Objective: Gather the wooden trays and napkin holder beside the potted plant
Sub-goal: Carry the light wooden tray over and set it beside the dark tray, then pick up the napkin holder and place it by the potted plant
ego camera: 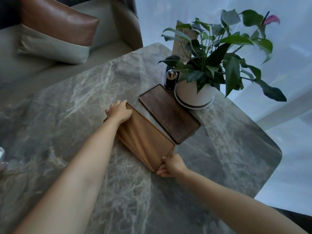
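Observation:
A light brown wooden tray (145,137) lies on the grey marble table (84,102). My left hand (119,111) grips its far end and my right hand (171,165) grips its near corner. Right beside it, closer to the plant, a dark wooden tray (168,113) lies flat. The potted plant (194,93) in a white pot stands at the table's far right, touching the dark tray's far end. A dark cylinder with a shiny top (171,79) stands just left of the pot. Behind the leaves a tan card stand (181,46) is partly hidden.
A grey sofa (104,31) with a brown and grey cushion (55,31) is beyond the table's far edge. Glassware (1,157) shows at the left edge. The table's rounded right edge (276,149) runs close to the trays, with a pale curtain beyond it.

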